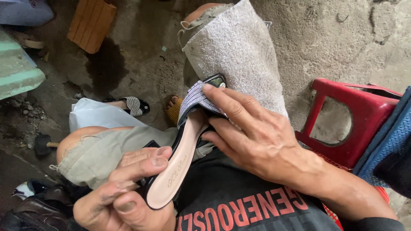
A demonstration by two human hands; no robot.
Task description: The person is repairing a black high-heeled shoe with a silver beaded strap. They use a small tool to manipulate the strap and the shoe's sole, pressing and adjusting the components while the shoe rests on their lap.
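A flat black slip-on sandal (180, 162) with a beige insole and a sparkly silver strap (195, 98) lies across my lap, toe pointing away. My left hand (124, 192) grips its heel end, fingers curled over the edge. My right hand (248, 132) lies over the strap and toe, fingers pressing the strap and the sole's side. A grey towel-like cloth (239, 51) is draped over my right knee, under the toe.
A red plastic stool (342, 124) stands at the right with blue cloth (394, 137) on it. The matching sandal (132, 105) lies on the dirt floor beside a white bag (94, 113). A hammer (43, 144), an orange brick (90, 23) and dark shoes (34, 209) are at the left.
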